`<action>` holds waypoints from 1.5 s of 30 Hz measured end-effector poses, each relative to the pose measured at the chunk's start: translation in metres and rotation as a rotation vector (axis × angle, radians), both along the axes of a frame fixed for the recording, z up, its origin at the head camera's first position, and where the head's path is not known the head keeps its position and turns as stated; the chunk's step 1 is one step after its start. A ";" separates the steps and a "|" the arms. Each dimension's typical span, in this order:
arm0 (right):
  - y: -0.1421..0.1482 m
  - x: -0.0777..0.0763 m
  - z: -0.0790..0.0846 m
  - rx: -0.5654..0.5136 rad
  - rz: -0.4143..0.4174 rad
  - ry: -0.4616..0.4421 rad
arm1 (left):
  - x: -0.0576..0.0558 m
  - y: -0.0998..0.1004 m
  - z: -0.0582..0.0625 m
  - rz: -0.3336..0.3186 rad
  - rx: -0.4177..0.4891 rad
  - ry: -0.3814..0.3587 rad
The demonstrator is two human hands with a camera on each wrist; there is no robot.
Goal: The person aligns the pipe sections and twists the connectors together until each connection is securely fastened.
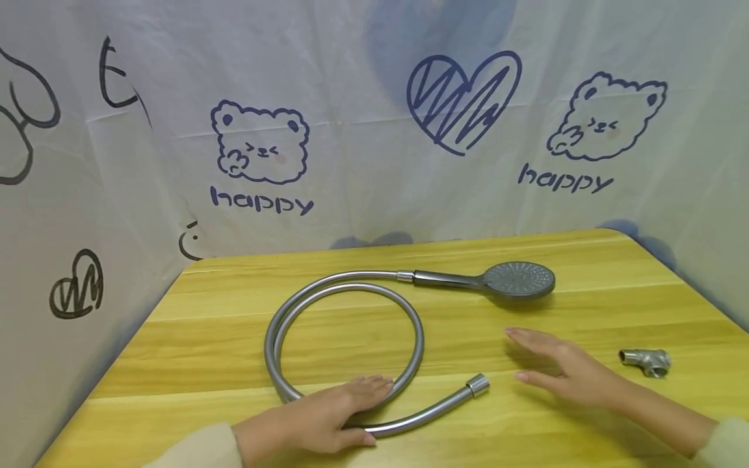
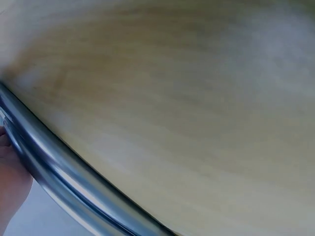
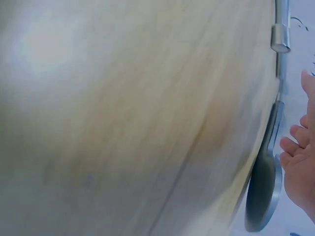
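A silver shower hose [image 1: 419,338] lies coiled in a loop on the table, its upper end joined to a dark-handled shower head [image 1: 521,279] with the spray face up. My left hand [image 1: 318,416] is palm down over the near side of the loop, fingers extended and thumb spread; part of the hose is hidden under it. The hose's free end carries a metal nut [image 1: 478,385], pointing right. To the right of that nut, my right hand [image 1: 576,370] is held with fingers extended and nothing in it. The right wrist view shows the shower head [image 3: 263,191] beside the fingers.
A small metal tee-shaped fitting [image 1: 646,361] lies on the right side of the wooden table [image 1: 222,312], beyond the right hand. White curtains [image 1: 351,156] with printed bears and hearts surround the table at the back and both sides.
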State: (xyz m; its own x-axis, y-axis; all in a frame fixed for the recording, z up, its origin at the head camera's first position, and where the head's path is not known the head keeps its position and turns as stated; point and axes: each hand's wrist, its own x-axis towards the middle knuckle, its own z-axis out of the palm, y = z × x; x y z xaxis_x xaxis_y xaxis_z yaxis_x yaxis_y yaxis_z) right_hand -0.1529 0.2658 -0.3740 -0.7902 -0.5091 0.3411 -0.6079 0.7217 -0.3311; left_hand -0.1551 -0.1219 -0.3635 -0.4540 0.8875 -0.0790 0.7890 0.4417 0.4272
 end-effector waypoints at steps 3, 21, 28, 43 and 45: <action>0.008 -0.001 -0.003 -0.015 -0.006 0.008 | -0.001 -0.002 -0.001 0.001 0.002 -0.008; 0.051 0.002 -0.002 -0.062 -0.177 -0.049 | -0.006 -0.014 -0.001 0.065 0.001 -0.012; 0.070 0.003 -0.008 -0.095 -0.195 0.019 | -0.008 -0.019 -0.001 0.092 -0.006 -0.022; 0.097 0.010 -0.007 -0.063 -0.366 -0.066 | -0.014 -0.030 0.000 0.101 -0.005 -0.007; 0.100 0.010 -0.007 -0.059 -0.385 -0.060 | -0.015 -0.032 0.000 0.100 -0.002 0.000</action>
State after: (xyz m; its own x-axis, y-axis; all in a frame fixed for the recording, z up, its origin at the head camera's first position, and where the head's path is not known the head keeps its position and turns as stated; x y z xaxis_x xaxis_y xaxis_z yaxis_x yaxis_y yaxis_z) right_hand -0.1427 0.3660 -0.3806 -0.9389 -0.1520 0.3087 -0.2745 0.8719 -0.4055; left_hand -0.1698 -0.1535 -0.3631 -0.5400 0.8378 -0.0809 0.7410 0.5188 0.4263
